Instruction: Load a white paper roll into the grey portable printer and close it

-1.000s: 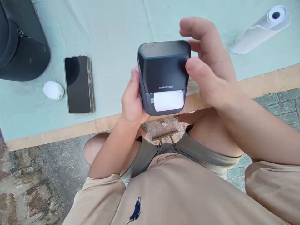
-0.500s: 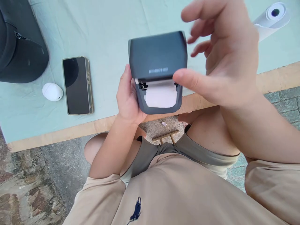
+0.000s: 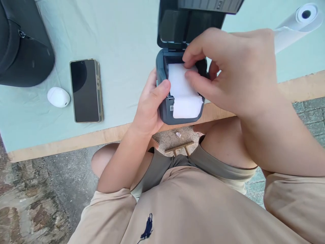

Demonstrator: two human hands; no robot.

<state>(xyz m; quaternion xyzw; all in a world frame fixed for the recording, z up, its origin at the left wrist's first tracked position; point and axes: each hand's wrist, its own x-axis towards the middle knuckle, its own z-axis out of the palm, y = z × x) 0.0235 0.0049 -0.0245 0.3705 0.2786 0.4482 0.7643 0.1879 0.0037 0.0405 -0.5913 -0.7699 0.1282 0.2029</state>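
Observation:
A dark label printer (image 3: 165,115) is held above the table's near edge, its lid (image 3: 170,27) raised at the back. My left hand (image 3: 149,105) grips the printer's left side, thumb on its rim. White paper (image 3: 184,81) lies in the open compartment, and its torn-edged end hangs over the printer's front. My right hand (image 3: 228,67) reaches in from the right, thumb and index finger bent close together at the paper's upper right part; whether they pinch it is unclear.
On the pale green cloth (image 3: 122,61) lie a phone (image 3: 85,90) and a white oval case (image 3: 58,97). A black bag (image 3: 25,51) stands at the far left. At the upper right is a large white paper roll (image 3: 294,27).
The printer's lid has swung up, exposing the compartment. The printer and my left hand have shifted slightly right. My right hand has moved from beside the lid to the paper, its fingers drawn together.

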